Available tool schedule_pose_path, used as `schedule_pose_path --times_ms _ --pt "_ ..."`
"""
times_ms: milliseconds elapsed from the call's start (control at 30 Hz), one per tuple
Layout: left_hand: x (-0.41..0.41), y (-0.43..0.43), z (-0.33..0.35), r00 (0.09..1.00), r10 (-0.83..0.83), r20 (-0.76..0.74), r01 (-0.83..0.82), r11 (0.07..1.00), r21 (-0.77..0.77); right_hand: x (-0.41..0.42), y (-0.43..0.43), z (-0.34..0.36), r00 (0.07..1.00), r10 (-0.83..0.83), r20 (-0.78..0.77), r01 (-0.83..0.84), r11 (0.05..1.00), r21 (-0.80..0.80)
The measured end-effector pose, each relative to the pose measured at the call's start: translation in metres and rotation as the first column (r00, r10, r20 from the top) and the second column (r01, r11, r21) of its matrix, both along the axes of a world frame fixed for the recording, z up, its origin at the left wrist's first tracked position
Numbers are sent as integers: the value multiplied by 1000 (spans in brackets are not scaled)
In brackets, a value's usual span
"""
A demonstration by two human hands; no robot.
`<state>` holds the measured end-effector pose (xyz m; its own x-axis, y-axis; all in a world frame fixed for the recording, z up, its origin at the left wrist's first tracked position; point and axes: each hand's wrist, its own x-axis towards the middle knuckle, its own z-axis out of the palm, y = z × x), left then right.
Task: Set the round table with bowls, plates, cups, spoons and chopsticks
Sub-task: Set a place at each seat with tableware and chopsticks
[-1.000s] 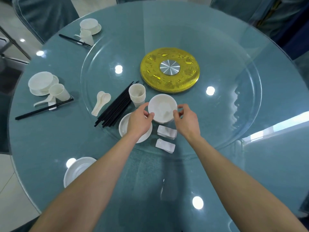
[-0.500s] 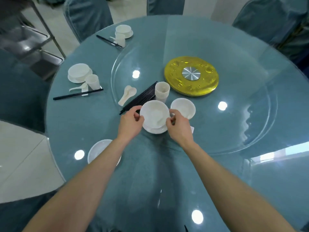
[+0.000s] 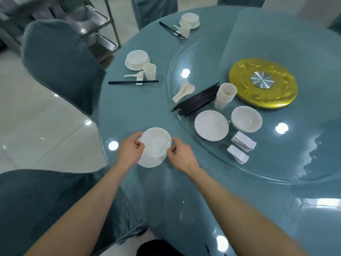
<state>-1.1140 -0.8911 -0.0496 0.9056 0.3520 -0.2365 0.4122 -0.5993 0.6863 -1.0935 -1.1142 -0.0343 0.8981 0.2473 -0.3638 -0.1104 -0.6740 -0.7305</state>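
The left hand and the right hand are each clamped with curled fingers on the rim of one white bowl, the left at its 9 o'clock and the right at its 3 o'clock. The bowl is empty and sits over a white plate near the edge of the round desk. I cannot tell whether it touches the plate, because the hands hide the gap. Both forearms are cut off by the lower edge.

At 2 o'clock from the bowl, on the glass turntable, stands a stack of plates. A stack of bowls is just beside it at 3 o'clock, and both are empty on top. White chopstick rests lie in two small piles at 5 o'clock from the plates; their number is hard to make out.

Farther is a bundle of black chopsticks, with a heap of spoons at its 11 o'clock and a stack of cups at its 3 o'clock. A gold disc is behind the cups.

Off the turntable, at 12 o'clock from the bowl, is a laid place. A second laid place lies farther away and is blurred.
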Motion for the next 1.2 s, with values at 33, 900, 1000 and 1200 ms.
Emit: schedule_pose_path --times_ms 33,900,1000,1200 --pt "-4 4 -3 1000 2 0 -2 1000 13 -1 4 -2 1000 16 -14 -16 1000 -10" --pt "-9 34 -7 997 42 -70 -35 994 108 4 -3 -8 992 43 -120 -51 997 -66" --pt "-6 34 -3 997 69 -33 -64 991 114 6 -5 -5 993 31 -114 -38 997 -63" --pt "7 30 9 989 147 8 -146 975 170 8 -16 1 996 -11 -92 5 998 -60"
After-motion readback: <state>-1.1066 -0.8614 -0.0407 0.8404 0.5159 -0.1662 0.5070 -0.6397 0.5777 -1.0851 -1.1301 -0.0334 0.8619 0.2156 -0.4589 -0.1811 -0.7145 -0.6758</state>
